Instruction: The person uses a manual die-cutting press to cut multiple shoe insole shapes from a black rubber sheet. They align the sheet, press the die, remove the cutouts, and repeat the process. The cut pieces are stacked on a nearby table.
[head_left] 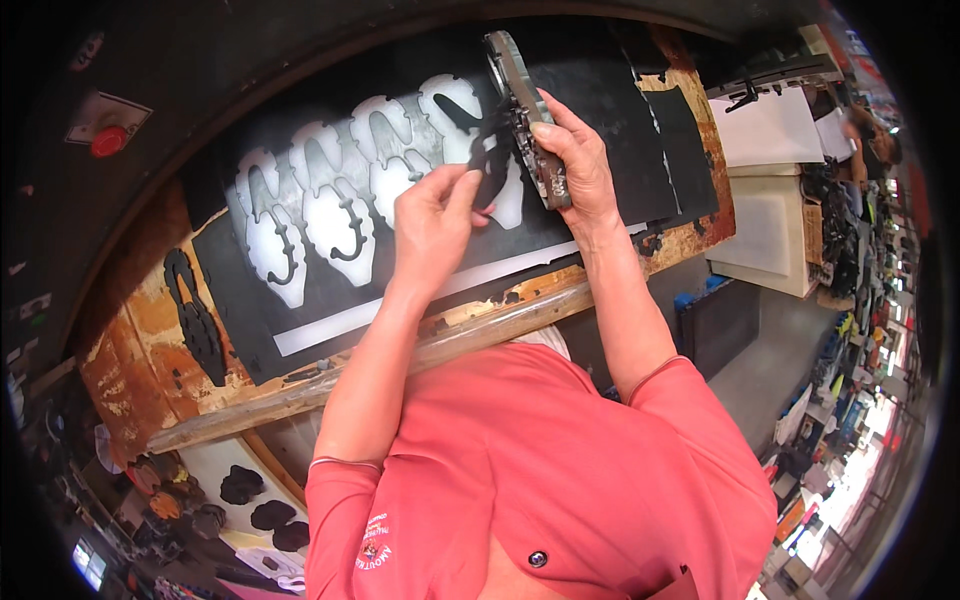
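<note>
My right hand (580,165) grips a metal cutting die (523,120) with a dark, shoe-upper-like outline, held on edge above the work board. My left hand (436,215) is closed, its thumb and fingers pinching a black cut piece (489,165) beside the die. Motion blurs that piece, and whether it still touches the die I cannot tell. Under both hands lies a black sheet (400,255) with several shoe-upper-shaped openings that show a white surface below. Left of the sheet, a small stack of black cut pieces (198,325) rests on the worn brown board (140,350).
A wooden rail (440,352) runs along the board's near edge. The dark machine housing (230,40) arches over the far side, with a red button (108,141) at left. A pale cabinet (765,235) stands at right. More black pieces (270,515) lie at lower left.
</note>
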A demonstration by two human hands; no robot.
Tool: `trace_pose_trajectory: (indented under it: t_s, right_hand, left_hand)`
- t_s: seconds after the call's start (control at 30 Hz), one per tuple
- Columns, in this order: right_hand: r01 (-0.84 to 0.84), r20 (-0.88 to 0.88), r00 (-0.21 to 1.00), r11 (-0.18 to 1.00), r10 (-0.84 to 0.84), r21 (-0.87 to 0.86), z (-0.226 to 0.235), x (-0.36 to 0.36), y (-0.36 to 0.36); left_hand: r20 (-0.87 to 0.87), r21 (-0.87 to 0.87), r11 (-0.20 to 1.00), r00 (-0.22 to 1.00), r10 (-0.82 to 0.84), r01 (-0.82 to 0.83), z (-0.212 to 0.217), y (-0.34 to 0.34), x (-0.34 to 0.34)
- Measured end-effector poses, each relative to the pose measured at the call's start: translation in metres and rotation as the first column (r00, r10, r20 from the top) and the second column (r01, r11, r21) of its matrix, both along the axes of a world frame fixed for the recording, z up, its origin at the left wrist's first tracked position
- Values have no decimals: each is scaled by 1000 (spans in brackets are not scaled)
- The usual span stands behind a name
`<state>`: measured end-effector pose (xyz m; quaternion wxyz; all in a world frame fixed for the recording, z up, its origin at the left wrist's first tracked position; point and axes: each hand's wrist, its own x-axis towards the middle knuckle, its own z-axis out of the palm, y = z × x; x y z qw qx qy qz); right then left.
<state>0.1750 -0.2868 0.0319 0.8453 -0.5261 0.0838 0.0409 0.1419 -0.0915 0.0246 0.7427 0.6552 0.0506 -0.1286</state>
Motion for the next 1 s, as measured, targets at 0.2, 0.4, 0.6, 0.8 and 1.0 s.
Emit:
trace_pose_trajectory:
  t_s: [0.2,0.4,0.6,0.8,1.0]
  right_hand:
    - [41,12,999,999,-41,-12,-2,0,4]
    - [48,35,998,997,-46,-60,-8,1,2]
    - [5,71,997,994,3,-105,-11,3,-3]
    - [11,86,996,993,-1,-122,-13,2,-4]
    - [51,113,993,979,-29,-195,-12,1,5]
  left_hand:
    - [-7,130,976,984,177,-175,2,51,-22]
    - [-22,226,903,925,379,-365,8,124,-53]
    - [126,337,721,788,602,-605,-1,229,-89]
    - [62,425,566,647,760,-706,-9,303,-122]
    - [26,507,524,619,785,-685,-24,328,-146]
